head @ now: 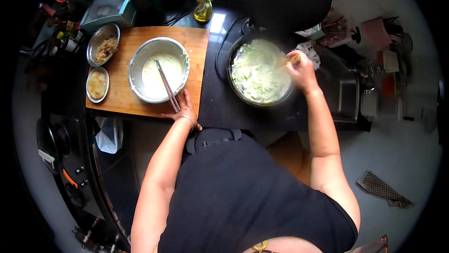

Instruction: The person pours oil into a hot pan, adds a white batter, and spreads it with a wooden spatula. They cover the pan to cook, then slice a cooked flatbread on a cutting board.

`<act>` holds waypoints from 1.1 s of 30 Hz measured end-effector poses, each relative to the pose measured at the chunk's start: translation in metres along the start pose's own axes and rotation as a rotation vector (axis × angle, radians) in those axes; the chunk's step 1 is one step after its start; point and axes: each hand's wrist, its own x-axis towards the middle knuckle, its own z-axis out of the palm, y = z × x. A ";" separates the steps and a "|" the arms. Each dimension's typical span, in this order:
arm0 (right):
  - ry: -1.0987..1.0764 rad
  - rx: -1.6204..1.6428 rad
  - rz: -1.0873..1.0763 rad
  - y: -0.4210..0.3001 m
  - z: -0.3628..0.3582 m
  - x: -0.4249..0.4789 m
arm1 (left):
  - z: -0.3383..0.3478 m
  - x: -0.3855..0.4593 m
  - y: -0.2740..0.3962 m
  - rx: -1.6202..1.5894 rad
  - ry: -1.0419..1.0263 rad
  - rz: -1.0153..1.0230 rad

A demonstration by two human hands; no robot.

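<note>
My right hand [303, 72] grips a wooden spatula [283, 62], its blade in the pale, green-flecked batter [253, 77] spread over a round black electric griddle [233, 88]. Steam blurs the griddle's right side. Fingers spread, my left hand [183, 112] rests at the front edge of a wooden cutting board [197, 49], close against a metal mixing bowl [134, 84]. That bowl holds more of the pale batter. Metal chopsticks [165, 80] lean over its rim, their upper ends by my left palm; I cannot tell whether they touch it.
The griddle's raised lid [287, 0] stands behind it. A bowl of brownish filling [106, 49] and a small dish with a flatbread [96, 84] sit at the left. An oil bottle [203, 6] stands behind the board; a sink [342, 95] is at right.
</note>
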 end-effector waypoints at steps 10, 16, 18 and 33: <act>-0.177 -0.137 0.025 0.014 -0.002 -0.015 | -0.003 -0.003 0.001 0.009 -0.010 -0.006; -0.196 -0.158 -0.054 -0.001 0.023 0.000 | -0.005 -0.006 0.000 -0.006 -0.014 -0.003; -0.178 -0.158 -0.057 -0.006 0.028 0.010 | -0.002 -0.002 0.000 0.002 -0.023 -0.004; -0.050 -0.141 -0.067 -0.031 0.052 0.078 | 0.002 0.000 -0.001 0.013 0.018 -0.009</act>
